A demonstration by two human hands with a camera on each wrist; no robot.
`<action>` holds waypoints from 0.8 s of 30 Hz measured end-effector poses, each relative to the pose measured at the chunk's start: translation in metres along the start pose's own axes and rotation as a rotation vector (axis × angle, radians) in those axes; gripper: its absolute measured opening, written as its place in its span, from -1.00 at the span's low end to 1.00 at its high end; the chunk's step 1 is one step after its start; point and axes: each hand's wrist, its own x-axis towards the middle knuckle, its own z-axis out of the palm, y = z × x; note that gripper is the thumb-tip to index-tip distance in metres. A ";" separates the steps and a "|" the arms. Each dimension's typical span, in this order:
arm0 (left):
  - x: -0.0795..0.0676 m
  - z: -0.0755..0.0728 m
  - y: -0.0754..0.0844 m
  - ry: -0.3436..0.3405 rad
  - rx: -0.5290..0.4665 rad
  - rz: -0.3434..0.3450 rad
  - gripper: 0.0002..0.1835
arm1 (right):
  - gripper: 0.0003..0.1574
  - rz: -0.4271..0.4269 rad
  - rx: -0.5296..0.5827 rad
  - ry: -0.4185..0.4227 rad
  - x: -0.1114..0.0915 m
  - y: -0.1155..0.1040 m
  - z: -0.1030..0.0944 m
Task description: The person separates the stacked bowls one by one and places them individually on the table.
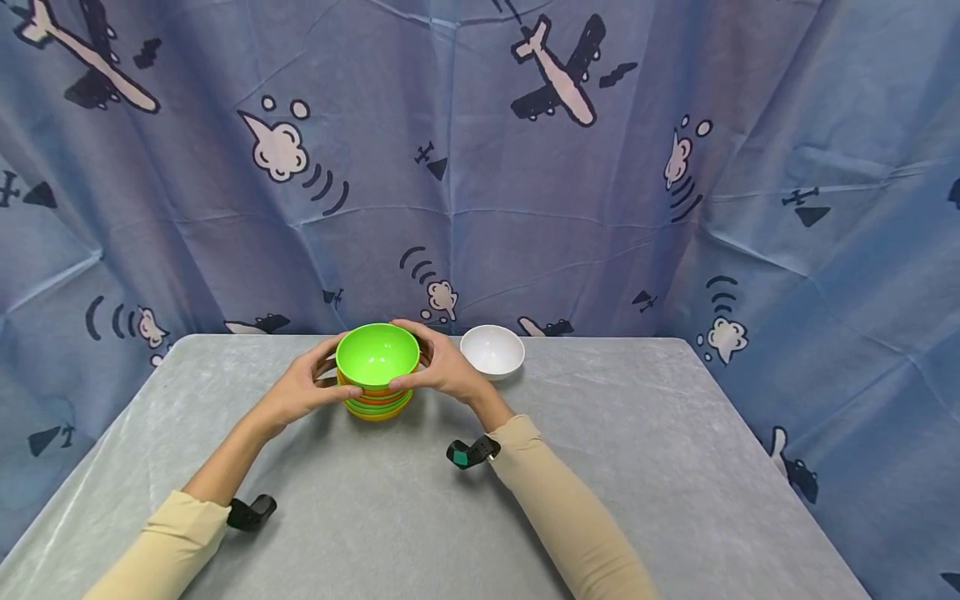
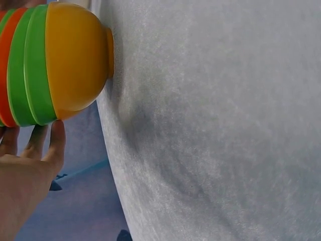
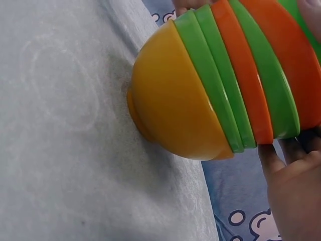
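Note:
A stack of nested bowls (image 3: 243, 75) in green, orange and yellow stands near the back of the table, left of centre. A bright green bowl (image 1: 377, 357) is on top, its inside facing up. The lowest is a yellow bowl (image 2: 75, 60), its foot right at the tabletop in the left wrist view. My left hand (image 1: 300, 387) grips the stack's left side, thumb at the front and fingers round the side. From the right, my right hand (image 1: 442, 364) holds the upper bowls, thumb in front and fingers behind the rim.
A white bowl (image 1: 492, 352) sits upright at the table's back edge, just right of my right hand. A grey cloth covers the table (image 1: 637, 450). Behind it hangs a blue curtain (image 1: 480, 167) with airplane prints. Each wrist wears a black strap (image 1: 474, 452).

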 end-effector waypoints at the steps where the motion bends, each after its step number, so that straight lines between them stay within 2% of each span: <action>1: 0.000 0.000 -0.001 0.001 0.002 0.003 -0.15 | 0.04 -0.002 -0.004 0.002 0.000 0.000 0.000; 6: 0.001 0.000 -0.002 0.004 0.004 0.009 -0.14 | 0.04 -0.007 -0.008 0.010 0.000 0.000 0.000; 16: 0.001 0.000 -0.001 0.024 0.008 -0.036 -0.11 | 0.01 -0.046 -0.019 0.016 0.001 -0.001 -0.002; 24: 0.000 0.001 0.003 0.026 0.024 -0.059 -0.11 | 0.01 -0.066 0.014 0.031 0.002 -0.008 -0.005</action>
